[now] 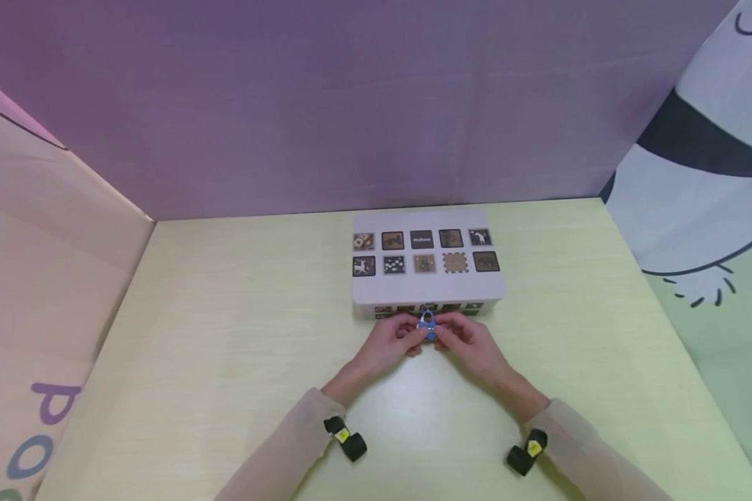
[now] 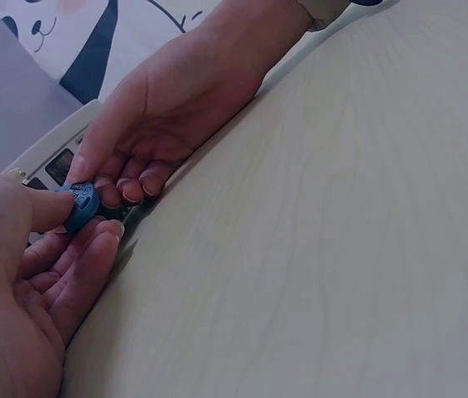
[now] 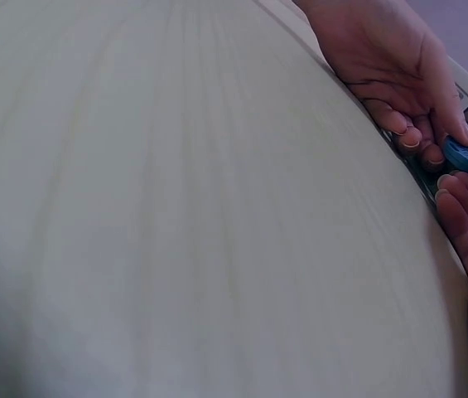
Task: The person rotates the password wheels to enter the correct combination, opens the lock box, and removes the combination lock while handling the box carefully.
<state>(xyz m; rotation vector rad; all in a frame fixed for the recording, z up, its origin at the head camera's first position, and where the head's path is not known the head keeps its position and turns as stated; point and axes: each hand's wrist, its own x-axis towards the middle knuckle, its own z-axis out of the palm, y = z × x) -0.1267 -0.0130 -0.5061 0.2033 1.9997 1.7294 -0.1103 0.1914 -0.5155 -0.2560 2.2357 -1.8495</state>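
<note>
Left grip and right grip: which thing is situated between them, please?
A small blue padlock, pinched from both sides by left grip and right grip; the head view shows this.

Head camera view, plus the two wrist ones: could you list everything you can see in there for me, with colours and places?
Padlock: one, blue, between the hands, by the box's near side
Box: one, white, on the table, near its far edge
Square pictures: ten on the box's top, brown, black and white; more on its front, partly hidden
Table: one, pale yellow, under everything
Backdrop: one, purple, behind the table
Lettered panel: one, cream, left
Panda-print panel: one, white, black and green, right
Wrist devices: two, black with yellow, one per wrist
Sleeves: two, beige, on the forearms
Left hand: one, bare, pinching the padlock
Right hand: one, bare, likewise
</note>
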